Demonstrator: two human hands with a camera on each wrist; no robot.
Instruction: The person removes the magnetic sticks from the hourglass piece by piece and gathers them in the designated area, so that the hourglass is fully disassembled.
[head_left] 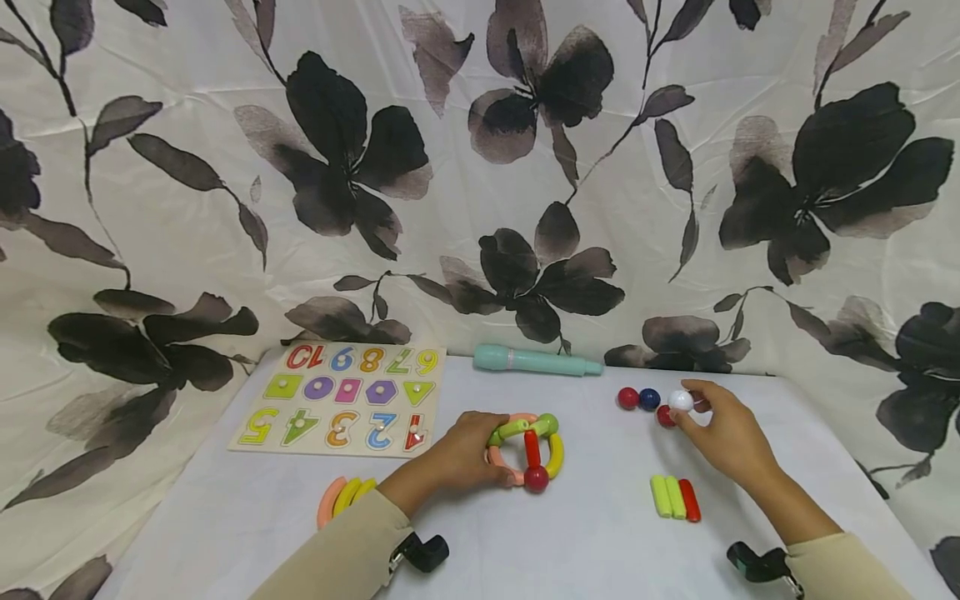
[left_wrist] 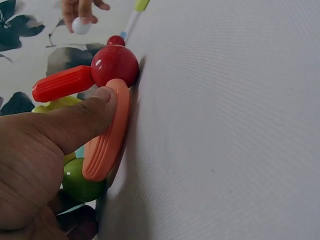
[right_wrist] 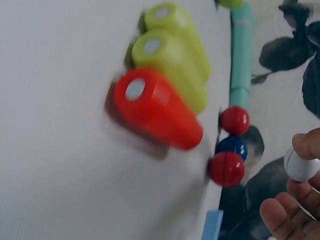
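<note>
White ball (head_left: 681, 401), far right, pinched in the right hand's (head_left: 723, 429) fingers and held off the worktop (head_left: 585, 533), just beside two red balls (head_left: 628, 398) and a blue ball (head_left: 649, 400)! To its left, the left hand (head_left: 468, 450) grips the toy frame (head_left: 532, 450), thumb against its salmon curved rod (left_wrist: 105, 150). Near right, two lime rods (head_left: 661, 497) lie alongside a red rod (head_left: 689, 501).

White ball (head_left: 681, 400) aloft, well right of a multicoloured rod-and-ball frame (head_left: 532, 450) on the table (head_left: 570, 542)

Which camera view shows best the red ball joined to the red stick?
The left wrist view: there the red ball and red stick appear largest. The head view shows this ball smaller; the right wrist view does not show it.
</note>
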